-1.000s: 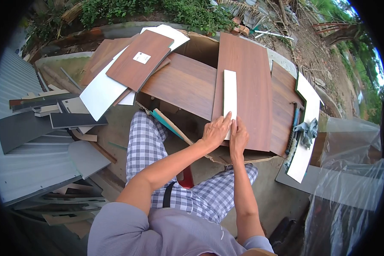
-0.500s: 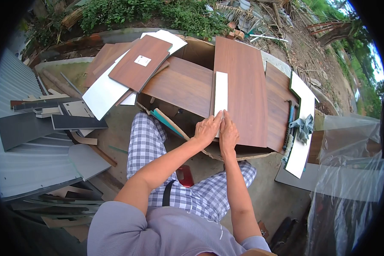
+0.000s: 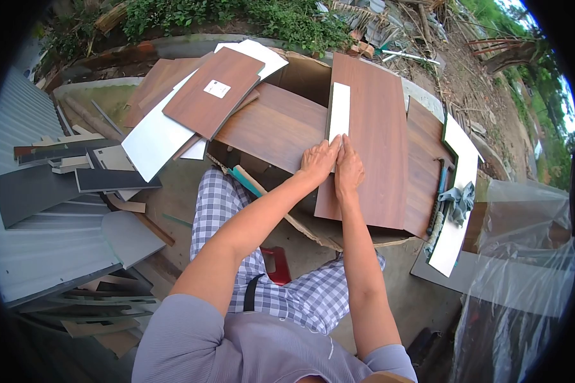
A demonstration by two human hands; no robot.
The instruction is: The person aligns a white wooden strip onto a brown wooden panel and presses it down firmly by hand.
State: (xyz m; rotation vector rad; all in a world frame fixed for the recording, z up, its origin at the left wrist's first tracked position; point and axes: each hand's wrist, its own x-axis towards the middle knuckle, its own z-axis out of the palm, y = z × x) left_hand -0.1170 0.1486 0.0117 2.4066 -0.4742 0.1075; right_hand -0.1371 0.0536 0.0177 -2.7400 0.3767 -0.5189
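A narrow white strip of board (image 3: pixel 340 110) lies lengthwise along the left edge of a long brown wood-grain panel (image 3: pixel 378 147). My left hand (image 3: pixel 319 159) is closed on the strip's near end from the left, fingertips at its edge. Right beside it, my right hand (image 3: pixel 349 169) grips the same end, with fingers pointing away from me. The two hands touch or nearly touch. My fingers cover the strip's near end. Under the long panel, another brown panel (image 3: pixel 278 124) extends to the left.
Stacked at left are a brown board with a white label (image 3: pixel 214 89) and a white board (image 3: pixel 156 137). On the right, a hammer (image 3: pixel 440 191) and a grey-blue cloth (image 3: pixel 459 203) rest by a white panel (image 3: pixel 465 166). Dark offcuts (image 3: pixel 38 191) lie on corrugated metal sheeting (image 3: pixel 19 255).
Both hands have slid away from me along the long panel's left edge, with the white strip moving too. The whole view has shifted slightly.
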